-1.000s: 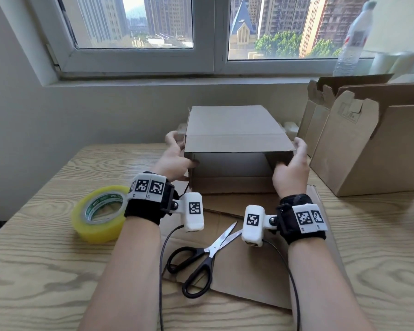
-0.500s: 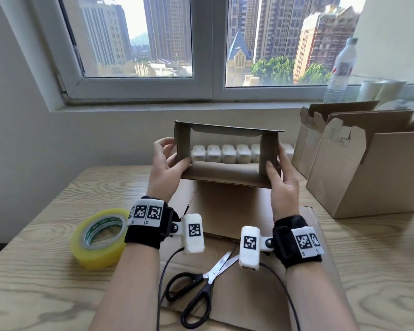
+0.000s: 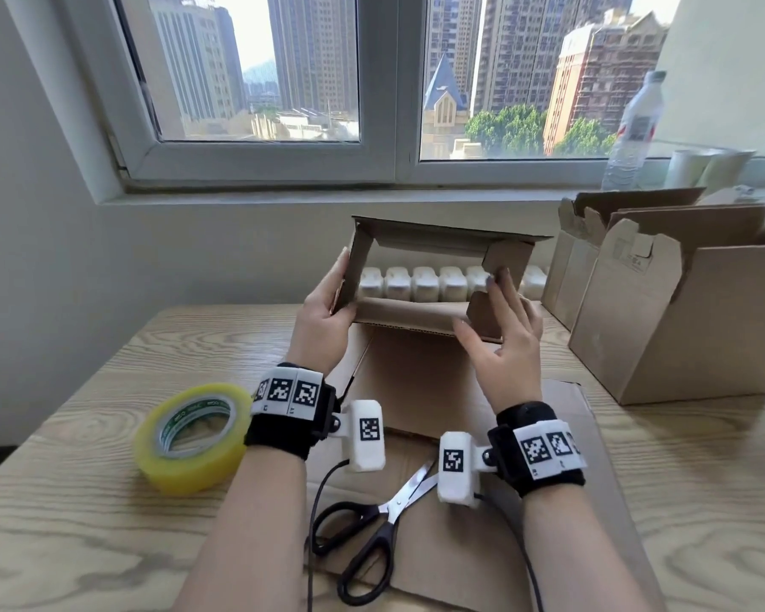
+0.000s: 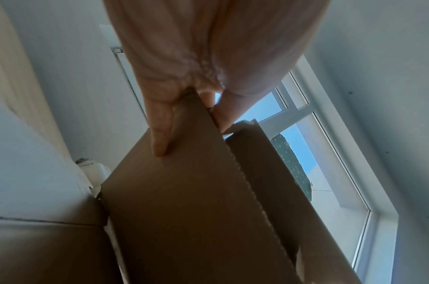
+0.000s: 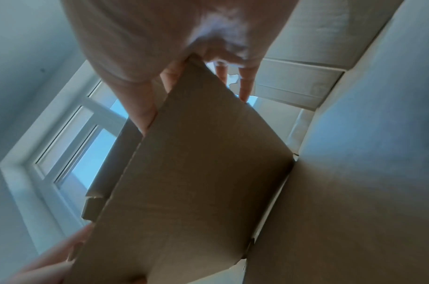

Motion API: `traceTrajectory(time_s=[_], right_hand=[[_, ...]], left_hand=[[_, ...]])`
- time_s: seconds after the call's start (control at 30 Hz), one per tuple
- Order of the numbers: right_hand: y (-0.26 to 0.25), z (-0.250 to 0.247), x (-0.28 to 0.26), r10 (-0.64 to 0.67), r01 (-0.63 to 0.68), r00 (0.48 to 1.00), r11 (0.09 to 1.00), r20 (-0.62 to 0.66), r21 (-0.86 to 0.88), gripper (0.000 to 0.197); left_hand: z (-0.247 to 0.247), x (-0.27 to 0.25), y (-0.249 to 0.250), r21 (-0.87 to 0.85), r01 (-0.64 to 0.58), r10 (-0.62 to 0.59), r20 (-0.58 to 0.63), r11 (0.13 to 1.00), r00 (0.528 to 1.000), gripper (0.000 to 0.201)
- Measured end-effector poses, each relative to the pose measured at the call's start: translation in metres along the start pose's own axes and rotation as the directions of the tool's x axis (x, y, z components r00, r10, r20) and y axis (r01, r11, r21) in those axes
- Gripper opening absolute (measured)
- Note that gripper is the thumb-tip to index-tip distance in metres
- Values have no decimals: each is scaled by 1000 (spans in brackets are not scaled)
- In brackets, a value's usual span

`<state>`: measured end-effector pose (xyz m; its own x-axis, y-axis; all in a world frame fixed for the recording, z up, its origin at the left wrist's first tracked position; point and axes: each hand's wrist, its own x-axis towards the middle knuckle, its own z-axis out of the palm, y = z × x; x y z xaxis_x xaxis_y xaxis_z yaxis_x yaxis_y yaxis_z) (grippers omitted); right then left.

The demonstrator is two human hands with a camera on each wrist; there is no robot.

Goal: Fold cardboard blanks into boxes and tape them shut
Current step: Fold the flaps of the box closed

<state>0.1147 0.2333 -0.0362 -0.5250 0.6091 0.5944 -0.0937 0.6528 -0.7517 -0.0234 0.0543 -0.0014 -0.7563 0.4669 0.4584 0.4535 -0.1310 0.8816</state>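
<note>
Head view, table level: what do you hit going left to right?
Tape roll → left hand → open box held up → right hand → standing cardboard boxes.

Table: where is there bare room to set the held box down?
Bare wood lies left of the tape roll, on the table near it, and right of the flat cardboard, below the big box. The centre is crowded: scissors on cardboard.
</note>
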Motion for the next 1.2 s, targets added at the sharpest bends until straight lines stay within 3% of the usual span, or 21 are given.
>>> traceTrajectory(time_s=[0.1,0.23,0.33,0.43,0.53,0.6,0.77,0.93,1.2], right_hand=[[4,-4,0,39,-39,999,999,4,23,70],[15,-4,2,35,-31,997,998,70,-48,71],[20,-5,4,10,-4,999,993,51,-116,52],[22,-7,4,38,-37,999,995,6,-93,28],[23,-7,4,43,-42,999,998,32,-50,26],[22,-7,5,24,-21,998,999,65,-48,26],[24,-9,7,-52,63,989,995,139,-76,24],[33,-24,8,-22,27,986,999,167,-23,29],[25,-24,9,-11,15,968,1000,250,-14,22]], left_hand=[[9,1,-5,43,-40,39,31,998,999,59],[13,0,-11,105,-58,52,58,993,997,67],[12,-1,-10,76,-27,21,70,997,997,72],[11,-1,-10,122,-70,64,47,990,997,76],[10,-1,-9,192,-88,90,-1,977,996,68],[9,-1,-6,312,-68,69,8,948,998,66],[-3,-2,-10,496,18,-80,104,868,991,94],[-11,-3,-14,615,5,-53,59,789,997,64],[-5,-1,-18,638,-68,-27,139,767,990,50]])
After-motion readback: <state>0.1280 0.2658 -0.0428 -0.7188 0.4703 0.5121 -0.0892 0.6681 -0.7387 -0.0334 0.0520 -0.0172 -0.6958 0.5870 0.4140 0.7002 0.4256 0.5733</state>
